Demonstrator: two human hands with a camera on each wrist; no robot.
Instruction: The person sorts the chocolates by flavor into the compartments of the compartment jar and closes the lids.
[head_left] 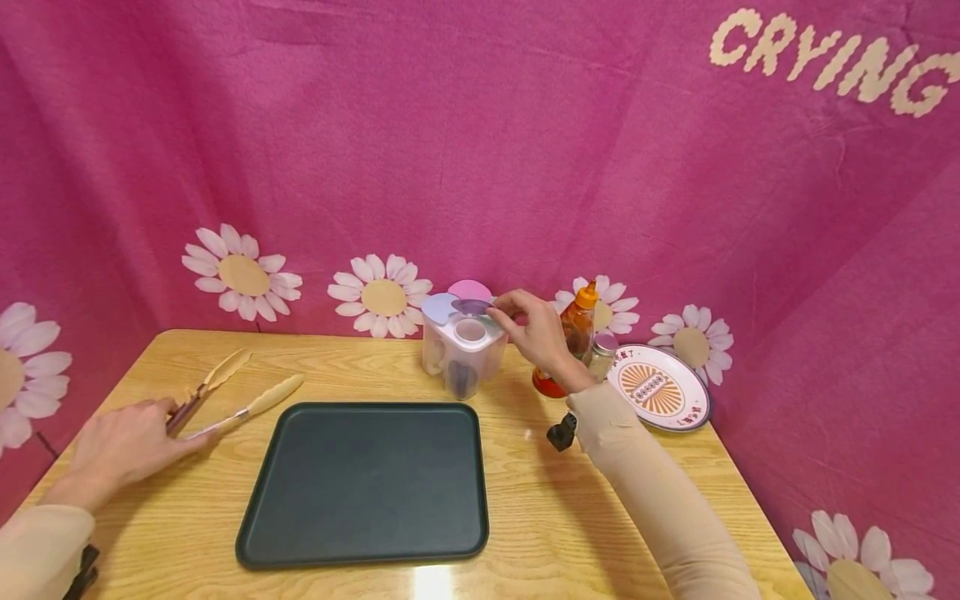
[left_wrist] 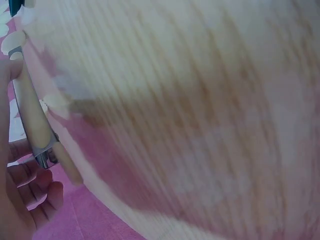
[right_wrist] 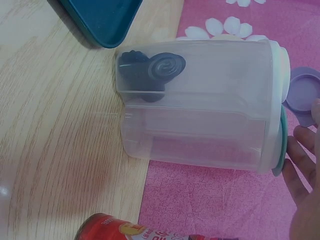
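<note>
At the left of the table my left hand [head_left: 135,437] holds a pair of tongs [head_left: 270,397], their two arms spread with pale tips pointing away from me. The left wrist view shows the curled fingers [left_wrist: 42,200] beside a tong arm [left_wrist: 31,107]. My right hand [head_left: 536,329] pinches the edge of a raised purple flip lid [head_left: 472,307] on a clear, compartmented storage container [head_left: 491,357]. Below that lid a round opening is uncovered. Dark pieces [right_wrist: 167,67] lie at the container's bottom; their kind is unclear. A green lid [right_wrist: 283,140] sits near my right fingers.
A dark rectangular tray [head_left: 367,483] lies in front of the container. To the right stand a red-orange squeeze bottle [head_left: 577,329], a small lidded jar [head_left: 602,354] and a patterned plate [head_left: 663,387]. Pink cloth [head_left: 480,167] hangs behind the table.
</note>
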